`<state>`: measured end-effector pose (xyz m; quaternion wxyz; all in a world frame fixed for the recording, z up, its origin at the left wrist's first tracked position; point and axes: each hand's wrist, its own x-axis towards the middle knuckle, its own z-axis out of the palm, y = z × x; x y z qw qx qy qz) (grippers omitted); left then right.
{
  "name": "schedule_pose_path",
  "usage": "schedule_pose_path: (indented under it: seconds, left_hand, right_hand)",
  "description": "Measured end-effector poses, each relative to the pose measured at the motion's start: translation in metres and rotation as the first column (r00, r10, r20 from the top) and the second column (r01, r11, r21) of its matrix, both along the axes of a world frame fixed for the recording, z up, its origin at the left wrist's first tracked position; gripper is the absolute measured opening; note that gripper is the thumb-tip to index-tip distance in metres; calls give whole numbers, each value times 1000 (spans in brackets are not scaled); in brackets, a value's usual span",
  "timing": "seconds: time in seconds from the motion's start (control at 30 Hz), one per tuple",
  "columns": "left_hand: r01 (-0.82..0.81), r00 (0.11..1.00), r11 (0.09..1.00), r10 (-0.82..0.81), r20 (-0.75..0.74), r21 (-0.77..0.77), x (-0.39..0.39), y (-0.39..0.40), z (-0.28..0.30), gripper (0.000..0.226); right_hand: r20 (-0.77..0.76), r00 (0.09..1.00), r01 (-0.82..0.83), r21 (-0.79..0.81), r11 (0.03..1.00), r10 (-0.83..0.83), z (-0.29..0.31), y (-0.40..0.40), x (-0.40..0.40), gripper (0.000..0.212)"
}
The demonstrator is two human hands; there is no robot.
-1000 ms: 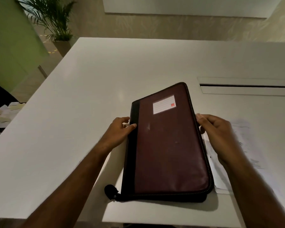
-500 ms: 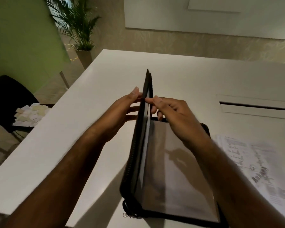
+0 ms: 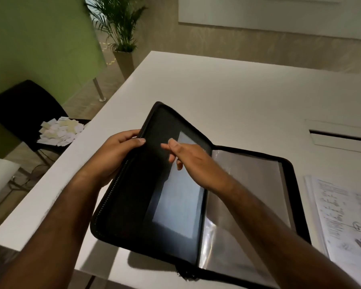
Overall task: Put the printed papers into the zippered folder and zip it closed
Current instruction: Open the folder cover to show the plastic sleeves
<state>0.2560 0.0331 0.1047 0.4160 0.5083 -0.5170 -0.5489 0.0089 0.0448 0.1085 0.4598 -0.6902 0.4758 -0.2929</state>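
Note:
The zippered folder (image 3: pixel 133 205) lies open on the white table (image 3: pixel 227 90), its black inner cover raised toward the left and clear plastic sleeves (image 3: pixel 258 184) spread on its right half. My left hand (image 3: pixel 115 157) grips the outer edge of the left cover, thumb on the inside. My right hand (image 3: pixel 188 159) rests over the middle of the folder, fingers loosely spread and touching the inner cover. The printed papers (image 3: pixel 346 222) lie in a stack on the table just right of the folder.
A recessed cable slot (image 3: pixel 340 138) sits in the table at the far right. Left of the table stands a black chair (image 3: pixel 27 113) carrying several paper slips (image 3: pixel 61 131). A potted palm (image 3: pixel 121 28) and a green partition (image 3: pixel 40 38) are beyond.
The folder was shut and flat, then its cover stood upright between both hands. Now the cover is swung open to the left and the plastic sleeves are exposed.

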Motion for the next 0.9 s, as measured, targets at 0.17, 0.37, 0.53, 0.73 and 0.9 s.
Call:
schedule_pose_path:
  seconds: [0.17,0.37,0.53,0.73,0.9]
  left_hand:
    - [-32,995,991,20,93,127,28,2,-36,30]
    - [-99,976,977,59,209,187,32,6,-72,30]
    - [-152,933,981,102,345,123,27,9,-79,33]
    - [-167,603,977,207,770,-132,6,0,-70,63]
    - [-59,689,947,268,674,-316,-42,-1,-53,50]
  right_hand:
    - [-98,995,21,-9,1000,-22,-38,2,-10,80]
    - [-108,985,137,41,990,-132,-73,10,-34,92]
    - [-99,974,214,107,971,-204,-93,17,-47,74]
    - [-67,962,267,37,963,-265,-93,25,-64,50]
    - [37,919,391,20,920,-391,-92,33,-101,51]
